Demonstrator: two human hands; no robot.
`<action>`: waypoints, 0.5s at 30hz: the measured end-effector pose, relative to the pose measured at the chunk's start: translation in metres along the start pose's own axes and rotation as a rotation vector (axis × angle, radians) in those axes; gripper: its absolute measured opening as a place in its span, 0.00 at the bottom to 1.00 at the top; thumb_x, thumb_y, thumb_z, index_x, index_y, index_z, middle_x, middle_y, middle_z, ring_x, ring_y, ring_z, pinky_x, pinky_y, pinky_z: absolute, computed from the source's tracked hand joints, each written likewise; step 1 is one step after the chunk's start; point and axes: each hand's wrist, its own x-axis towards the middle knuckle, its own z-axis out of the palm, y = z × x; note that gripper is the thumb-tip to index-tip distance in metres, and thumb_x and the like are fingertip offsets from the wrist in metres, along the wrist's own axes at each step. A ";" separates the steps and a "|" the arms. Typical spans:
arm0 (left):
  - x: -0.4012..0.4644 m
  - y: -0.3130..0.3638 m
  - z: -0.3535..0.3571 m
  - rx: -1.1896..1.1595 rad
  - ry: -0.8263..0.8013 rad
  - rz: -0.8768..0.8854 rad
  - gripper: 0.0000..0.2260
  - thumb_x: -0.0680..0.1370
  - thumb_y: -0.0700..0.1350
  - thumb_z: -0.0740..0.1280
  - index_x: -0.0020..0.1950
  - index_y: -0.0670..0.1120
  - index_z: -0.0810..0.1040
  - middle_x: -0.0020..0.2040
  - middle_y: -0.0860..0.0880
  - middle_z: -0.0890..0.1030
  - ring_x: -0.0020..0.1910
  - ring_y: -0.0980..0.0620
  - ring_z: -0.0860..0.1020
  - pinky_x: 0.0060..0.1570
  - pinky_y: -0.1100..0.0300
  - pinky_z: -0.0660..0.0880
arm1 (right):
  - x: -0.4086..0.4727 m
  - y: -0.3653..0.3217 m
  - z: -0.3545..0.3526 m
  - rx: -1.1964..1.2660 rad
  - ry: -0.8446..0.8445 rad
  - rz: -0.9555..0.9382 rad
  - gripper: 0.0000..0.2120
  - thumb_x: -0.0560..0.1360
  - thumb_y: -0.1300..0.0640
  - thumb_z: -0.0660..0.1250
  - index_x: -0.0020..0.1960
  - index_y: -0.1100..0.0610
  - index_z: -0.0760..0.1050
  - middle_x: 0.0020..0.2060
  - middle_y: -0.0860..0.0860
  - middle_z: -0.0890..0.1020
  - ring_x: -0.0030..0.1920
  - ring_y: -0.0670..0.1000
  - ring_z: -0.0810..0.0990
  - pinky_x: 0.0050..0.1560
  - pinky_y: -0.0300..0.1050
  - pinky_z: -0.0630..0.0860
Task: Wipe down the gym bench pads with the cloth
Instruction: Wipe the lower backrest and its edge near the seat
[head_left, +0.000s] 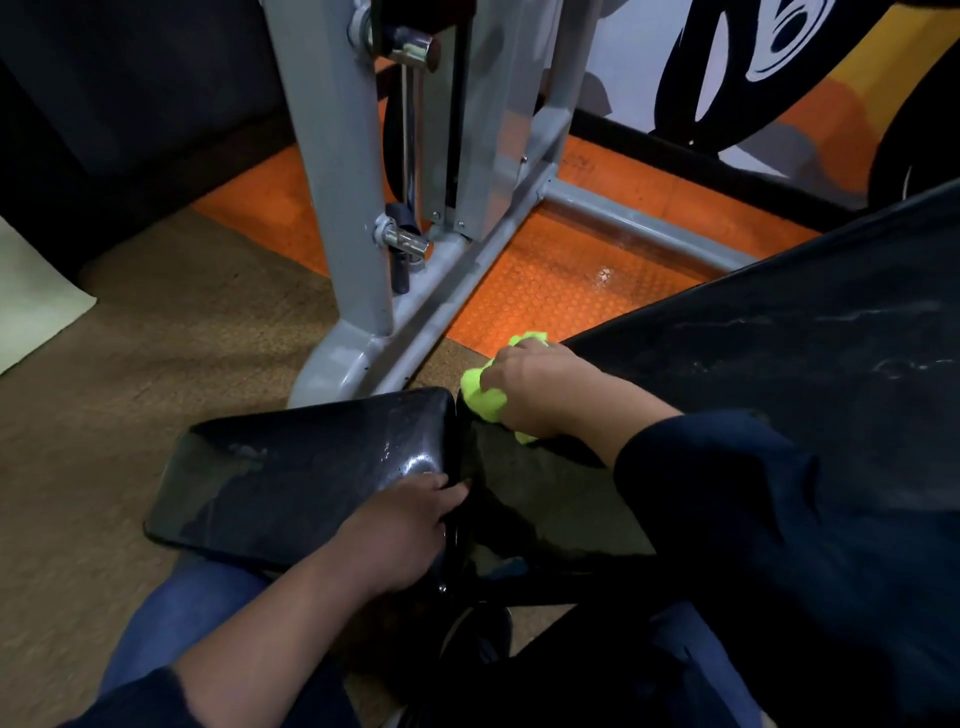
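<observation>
- Only one view here, the head camera looking down, so everything below comes from that.
- The right hand (535, 389) is bunched around a crumpled neon yellow-green cloth (483, 397), fingers curled tight over it. Bits of cloth poke out above the knuckles and below the wrist side.
- That cloth sits right at the lower corner of the big slanted black vinyl back pad (805, 332), pressed into the gap between it and the smaller pad. The back pad has pale streaky smears across its surface.
- The left hand (410, 535) lies on the near right edge of the smaller glossy black seat pad (291, 478), fingers mostly straight and spread a bit, the tips hooked over the edge into the gap. It's not holding anything loose, just bracing on the pad.
- The seat pad looks wet or shiny, with droplets catching the light near the corner by the fingers.
- Below the gap there's dark frame stuff, but it's too murky for me to tell what exactly.
- Both arms wear dark navy sleeves (753, 499), and a blue denim knee (182, 613) shows under the seat pad.
- Behind the pads stands a grey painted steel machine frame (343, 208) with chrome pegs sticking out of it.
- The floor is brown carpet (156, 322) up close and an orange studded rubber mat (561, 280) under the frame.
- The far wall has a black, white and orange mural (769, 62).
</observation>
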 end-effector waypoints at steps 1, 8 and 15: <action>0.001 0.000 0.000 0.004 0.000 0.007 0.26 0.81 0.43 0.58 0.78 0.58 0.58 0.79 0.53 0.59 0.77 0.50 0.58 0.72 0.59 0.60 | -0.003 0.004 -0.001 0.043 0.005 -0.009 0.19 0.80 0.46 0.59 0.69 0.48 0.72 0.65 0.53 0.74 0.65 0.58 0.70 0.63 0.55 0.69; 0.000 0.000 0.001 0.019 0.021 0.023 0.28 0.80 0.43 0.59 0.78 0.58 0.59 0.76 0.53 0.63 0.73 0.50 0.63 0.68 0.60 0.64 | -0.013 -0.009 0.010 -0.041 0.054 -0.035 0.19 0.79 0.52 0.61 0.70 0.49 0.70 0.66 0.52 0.73 0.67 0.57 0.68 0.68 0.56 0.67; 0.002 -0.004 0.007 0.019 0.054 0.018 0.27 0.78 0.44 0.60 0.76 0.61 0.62 0.66 0.54 0.70 0.67 0.51 0.69 0.60 0.61 0.67 | -0.027 -0.023 0.020 -0.099 0.102 -0.033 0.21 0.78 0.53 0.63 0.71 0.50 0.69 0.67 0.54 0.72 0.69 0.58 0.67 0.69 0.59 0.64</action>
